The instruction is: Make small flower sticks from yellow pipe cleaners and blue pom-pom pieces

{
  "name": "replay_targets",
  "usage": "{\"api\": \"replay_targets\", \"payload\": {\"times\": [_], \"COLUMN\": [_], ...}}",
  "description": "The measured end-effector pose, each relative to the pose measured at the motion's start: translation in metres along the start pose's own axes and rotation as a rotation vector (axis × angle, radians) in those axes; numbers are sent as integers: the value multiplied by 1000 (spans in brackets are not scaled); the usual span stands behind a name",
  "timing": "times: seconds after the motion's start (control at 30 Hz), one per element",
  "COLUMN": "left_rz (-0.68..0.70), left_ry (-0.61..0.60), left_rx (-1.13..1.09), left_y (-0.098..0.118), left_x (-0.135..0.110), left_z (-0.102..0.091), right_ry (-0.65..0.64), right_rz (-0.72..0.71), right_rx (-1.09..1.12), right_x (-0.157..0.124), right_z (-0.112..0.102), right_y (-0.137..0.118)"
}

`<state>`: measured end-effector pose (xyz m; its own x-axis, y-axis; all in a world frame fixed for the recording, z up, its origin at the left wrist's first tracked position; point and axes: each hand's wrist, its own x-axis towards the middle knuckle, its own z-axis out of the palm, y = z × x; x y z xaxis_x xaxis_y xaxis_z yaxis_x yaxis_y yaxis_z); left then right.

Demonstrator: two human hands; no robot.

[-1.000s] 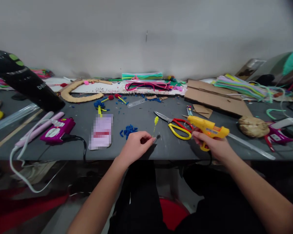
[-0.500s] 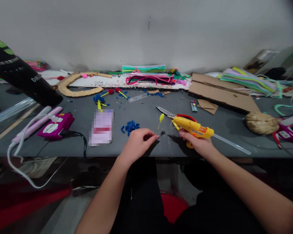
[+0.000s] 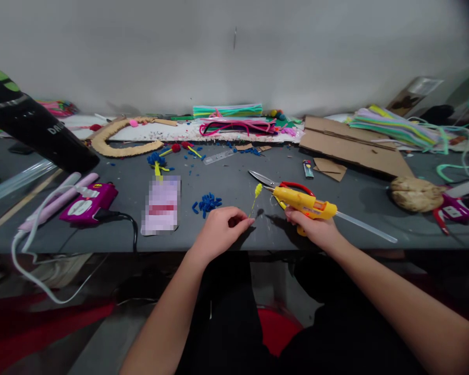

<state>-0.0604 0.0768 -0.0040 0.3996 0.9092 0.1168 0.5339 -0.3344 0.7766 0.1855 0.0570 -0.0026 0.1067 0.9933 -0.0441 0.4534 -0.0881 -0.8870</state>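
Observation:
My left hand [image 3: 227, 227] pinches the lower end of a thin yellow pipe-cleaner stem [image 3: 257, 191], which stands upright with a fuzzy, bunched top. My right hand [image 3: 315, 225] is wrapped round a yellow hot glue gun [image 3: 305, 202]. Its nozzle points left, just right of the stem's top; whether the two touch I cannot tell. A clear glue stick [image 3: 367, 227] juts from the gun's back. Behind the gun lie scissors [image 3: 262, 179] with red handles, partly hidden by it. Short blue fuzzy pieces [image 3: 207, 203] are heaped beyond my left hand.
Left of the blue heap lies a blurred flat lilac item [image 3: 162, 205]. Farther left are a purple power adapter [image 3: 89, 202] with cables and a tilted black cylinder [image 3: 42, 120]. Cardboard [image 3: 352, 146], a lighter [image 3: 308, 169] and pipe-cleaner bundles [image 3: 229, 110] lie toward the wall.
The view has shifted slightly. The glue gun's nozzle sits a little closer to the yellow stem's top. Both hands keep their hold.

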Motion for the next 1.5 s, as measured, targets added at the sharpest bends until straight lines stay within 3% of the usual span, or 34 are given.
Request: {"api": "replay_targets", "payload": {"times": [0.4, 1.5], "left_rz": [15, 34], "left_ry": [-18, -4], "left_rx": [5, -28], "left_y": [-3, -3], "left_x": [-1, -2], "left_z": [1, 0], "right_ry": [40, 34], "right_rz": [69, 35], "right_rx": [-21, -52], "right_x": [0, 1], "right_z": [1, -1], "right_y": [1, 3]}}
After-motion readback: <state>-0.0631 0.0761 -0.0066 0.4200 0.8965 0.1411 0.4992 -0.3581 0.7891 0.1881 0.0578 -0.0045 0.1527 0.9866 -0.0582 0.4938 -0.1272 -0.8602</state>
